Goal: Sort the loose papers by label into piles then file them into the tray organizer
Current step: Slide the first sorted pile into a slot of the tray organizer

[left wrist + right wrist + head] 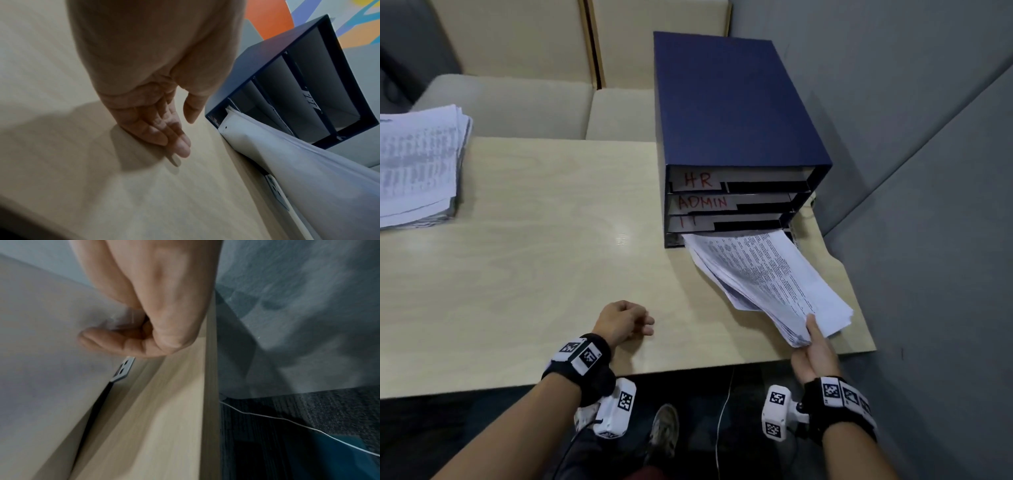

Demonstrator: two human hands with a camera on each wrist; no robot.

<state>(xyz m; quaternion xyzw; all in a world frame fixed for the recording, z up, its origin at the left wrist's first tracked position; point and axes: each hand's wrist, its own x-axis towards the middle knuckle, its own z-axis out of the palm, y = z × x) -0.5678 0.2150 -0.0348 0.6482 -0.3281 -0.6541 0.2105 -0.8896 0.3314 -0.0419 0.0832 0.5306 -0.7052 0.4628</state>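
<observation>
A blue tray organizer [729,102] stands at the table's far right, its slots labelled HR, ADMIN and IT, with one more slot at the bottom. A thick stack of printed papers [767,274] has its far end in that bottom slot and slopes up toward me. My right hand [810,337] grips the stack's near corner, thumb on top and fingers underneath. In the right wrist view the right hand [131,337] pinches the stack [41,353]. My left hand [631,322] rests on the table and holds nothing; in the left wrist view the left hand [164,129] shows relaxed fingers beside the organizer [257,65] and the stack [308,170].
A second pile of printed papers [417,161] lies at the far left of the wooden table [534,257]. A grey partition wall [928,171] runs close along the table's right edge. Beige seats [517,102] stand behind the table. A white cable [287,420] lies on the floor.
</observation>
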